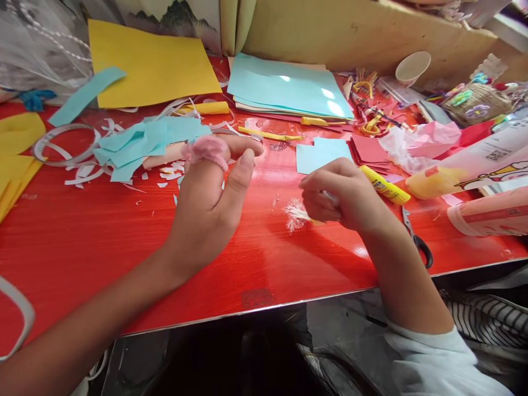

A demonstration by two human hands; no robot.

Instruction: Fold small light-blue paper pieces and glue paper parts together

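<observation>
My left hand (210, 198) is raised over the red table, its thumb and index finger brought together; whatever lies between them is too small to make out. A fuzzy pink band (208, 151) wraps round its fingers. Behind those fingertips, part of a clear tape roll shows. My right hand (344, 195) is closed, with a small pale bit between its curled fingers that I cannot identify. Just left of it is a white frayed tassel (295, 215) with a yellow bit beside it; whether the fingers touch these is unclear. Light blue squares (324, 154) lie beyond the right hand.
Light blue strips (136, 144) and paper scraps lie at the left, by a tape ring (39, 148). Yellow paper (152, 66) and stacked blue sheets (289, 85) are at the back. A glue stick (385, 185), scissors (421, 247) and a paper cup (413, 67) are on the right.
</observation>
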